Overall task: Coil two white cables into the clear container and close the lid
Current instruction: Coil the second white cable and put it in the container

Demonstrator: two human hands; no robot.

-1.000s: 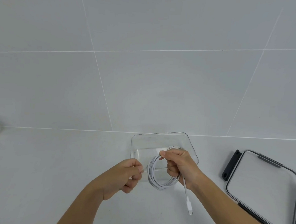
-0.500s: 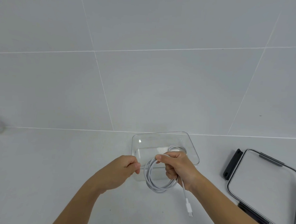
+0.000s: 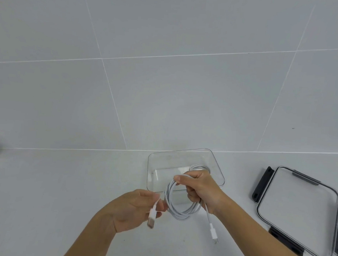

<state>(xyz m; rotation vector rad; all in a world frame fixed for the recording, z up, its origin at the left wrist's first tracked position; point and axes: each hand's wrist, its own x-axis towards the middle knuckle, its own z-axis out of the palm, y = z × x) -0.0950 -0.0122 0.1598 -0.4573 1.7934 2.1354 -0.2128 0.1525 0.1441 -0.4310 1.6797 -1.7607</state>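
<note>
Cable coil (image 3: pixel 180 216) upright, small plug (image 3: pixel 212 231) downward

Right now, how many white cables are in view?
2. One coil hangs from the right hand, its end pinched by the left hand; a second cable lies in the clear container, mostly hidden behind that hand.

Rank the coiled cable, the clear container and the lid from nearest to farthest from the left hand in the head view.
1. The coiled cable, just right of the left hand, which pinches its plug end.
2. The clear container, beyond the coil, up and to the right.
3. The lid, far off to the right.
</note>
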